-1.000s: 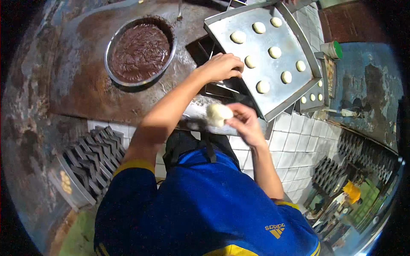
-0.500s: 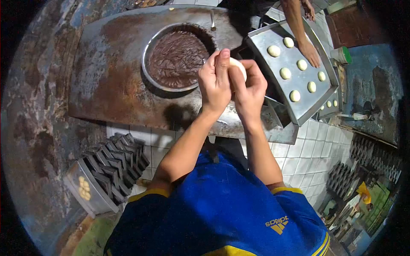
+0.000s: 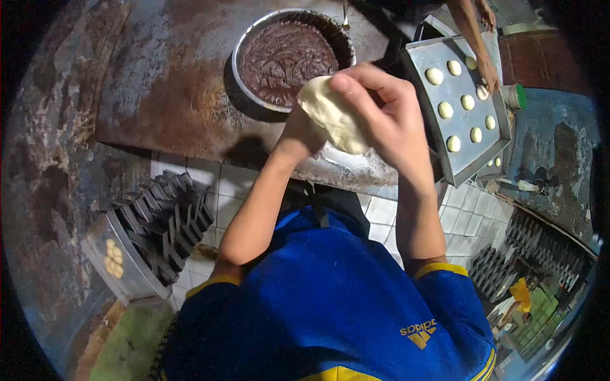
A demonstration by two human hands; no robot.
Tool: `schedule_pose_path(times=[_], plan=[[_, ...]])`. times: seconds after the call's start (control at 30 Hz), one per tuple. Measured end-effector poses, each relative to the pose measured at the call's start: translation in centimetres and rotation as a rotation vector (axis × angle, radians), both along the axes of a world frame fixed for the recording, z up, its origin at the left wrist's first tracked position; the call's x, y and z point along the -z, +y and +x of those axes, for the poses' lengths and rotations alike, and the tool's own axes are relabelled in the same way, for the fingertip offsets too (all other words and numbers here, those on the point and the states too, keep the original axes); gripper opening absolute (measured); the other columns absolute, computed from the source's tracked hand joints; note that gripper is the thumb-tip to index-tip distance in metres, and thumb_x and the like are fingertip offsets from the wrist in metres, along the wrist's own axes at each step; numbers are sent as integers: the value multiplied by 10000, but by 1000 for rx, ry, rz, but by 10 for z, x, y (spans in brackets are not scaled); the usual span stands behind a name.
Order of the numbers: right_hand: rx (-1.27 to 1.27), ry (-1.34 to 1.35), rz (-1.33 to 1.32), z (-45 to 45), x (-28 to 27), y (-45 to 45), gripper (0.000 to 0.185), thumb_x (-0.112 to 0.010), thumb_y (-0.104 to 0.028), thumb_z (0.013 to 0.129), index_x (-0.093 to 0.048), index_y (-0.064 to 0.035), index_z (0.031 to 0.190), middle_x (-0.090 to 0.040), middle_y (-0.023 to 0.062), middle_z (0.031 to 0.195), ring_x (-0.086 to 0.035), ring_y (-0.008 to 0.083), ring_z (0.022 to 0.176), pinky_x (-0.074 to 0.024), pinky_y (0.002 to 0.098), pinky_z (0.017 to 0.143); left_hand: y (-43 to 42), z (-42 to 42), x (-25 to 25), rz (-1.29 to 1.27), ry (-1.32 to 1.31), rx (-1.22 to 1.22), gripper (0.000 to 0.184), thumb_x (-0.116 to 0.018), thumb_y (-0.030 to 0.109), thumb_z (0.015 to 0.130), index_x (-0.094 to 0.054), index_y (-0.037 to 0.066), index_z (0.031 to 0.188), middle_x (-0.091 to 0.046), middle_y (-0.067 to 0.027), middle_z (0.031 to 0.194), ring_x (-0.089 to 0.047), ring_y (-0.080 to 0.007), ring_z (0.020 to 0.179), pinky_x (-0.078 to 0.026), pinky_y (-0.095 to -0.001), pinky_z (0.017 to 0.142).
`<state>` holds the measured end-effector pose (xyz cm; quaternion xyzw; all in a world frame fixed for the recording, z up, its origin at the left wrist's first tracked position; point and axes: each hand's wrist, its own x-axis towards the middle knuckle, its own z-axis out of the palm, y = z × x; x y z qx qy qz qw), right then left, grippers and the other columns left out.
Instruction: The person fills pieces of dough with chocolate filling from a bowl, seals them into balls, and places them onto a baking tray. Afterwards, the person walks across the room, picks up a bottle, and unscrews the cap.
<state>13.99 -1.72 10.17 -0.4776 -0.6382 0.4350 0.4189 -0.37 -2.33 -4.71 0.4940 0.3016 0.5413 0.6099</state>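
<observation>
Two forearms reach up past a blue shirt (image 3: 330,298) to a flattened piece of dough (image 3: 337,117), held in the air above the near edge of the bench (image 3: 178,101). The right hand (image 3: 400,114) lays its thumb along the dough's upper right edge; its other fingers are bent, the index curling over close to the thumb tip. The left hand (image 3: 298,136) sits behind and under the dough, its fingers hidden, so I can't tell if they're spread or pressed together.

I'd expect the dough to be light, soft and stretchy, likely to sag or thin where it's pinched. A broad palm beneath and a gentle grip at the rim would suit it best. Its long axis slants from upper left down to lower right, the upper end pointing toward the bowl (image 3: 236,66).

Beyond, that bowl holds thick dark brown paste (image 3: 286,60). Off to the right, rounded dough pieces (image 3: 453,143) sit apart from each other in a metal tray (image 3: 483,160), where a co-worker's hand (image 3: 488,73) reaches to one near the far side. A green-lidded tub (image 3: 515,97) stands just past it.
</observation>
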Motion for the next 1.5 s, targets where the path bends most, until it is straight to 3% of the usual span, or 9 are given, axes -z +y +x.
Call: schedule_pose_path(times=[0.07, 0.2, 0.27, 0.37, 0.57, 0.9, 1.2, 1.33, 1.5], plan=[[89, -355, 76, 5, 15, 3, 370, -685, -323, 1029, -781, 34, 1040, -621, 135, 756, -599, 237, 707, -468, 383, 673, -21, 11, 6, 16, -123, -86, 690, -859, 75, 807, -545, -4, 1417, -679, -105, 1282, -653, -214, 1190, -518, -357, 1049], [202, -289, -342, 37, 169, -1, 553, -568, -497, 1063, -805, -6, 971, -669, 168, 786, -696, 330, 766, -538, 414, 714, -24, -28, 19, -9, 324, -91, 463, -848, 85, 788, -692, -39, 1206, -761, -177, 1175, -735, -250, 1090, -568, -380, 961], [-109, -1050, -356, 49, 264, -43, 444, -572, -398, 1059, -759, 5, 1046, -726, 179, 928, -745, 362, 867, -579, 469, 762, -25, -47, 12, -41, 568, -68, 446, -867, 112, 761, -717, -29, 1156, -768, -193, 1140, -743, -282, 1078, -574, -392, 948], [-181, -1125, -370, 70, 385, -117, 322, -552, -271, 1043, -671, 4, 1160, -730, 207, 1095, -742, 404, 925, -579, 526, 804, -31, -79, 20, 5, 897, -132, 427, -868, 120, 747, -734, -20, 1127, -774, -199, 1108, -750, -320, 1033, -578, -412, 934], [-178, -589, -296, 68, 309, -69, 185, -503, -92, 976, -607, -58, 1125, -684, 256, 1100, -675, 492, 952, -550, 525, 827, -39, -132, 57, -174, 869, -365, 376, -794, 34, 836, -710, -7, 1200, -775, -168, 1123, -755, -274, 1042, -572, -375, 913], [-383, -1077, 374, 45, 279, 97, 318, -562, -106, 951, -708, -152, 1230, -646, 130, 1145, -704, 289, 1033, -602, 423, 845, -36, -163, 116, -444, 777, -452, 566, -806, -65, 821, -618, 16, 1348, -721, -95, 1230, -717, -213, 1054, -623, -364, 848], [-659, -1223, -113, 46, 286, 140, 408, -622, -148, 862, -750, -132, 1248, -742, 192, 1204, -728, 347, 1088, -591, 462, 955, -3, -143, 45, -442, 659, -295, 321, -876, 143, 849, -746, 25, 1117, -785, -50, 1047, -717, -133, 956, -558, -320, 866], [-796, -570, -210, 56, 275, 165, 387, -646, -118, 867, -746, -112, 1241, -752, 225, 1108, -713, 377, 1105, -563, 495, 993, 0, -145, 41, -408, 680, -247, 330, -886, 152, 840, -744, 20, 1107, -788, -50, 1013, -718, -135, 937, -560, -327, 866], [-652, -1053, -62, 32, 275, 134, 359, -647, -130, 893, -728, -129, 1243, -744, 235, 1028, -716, 393, 1066, -571, 527, 931, -2, -143, 39, -402, 716, -219, 378, -925, 171, 794, -745, 2, 1080, -794, -78, 1006, -729, -146, 920, -567, -331, 857]])
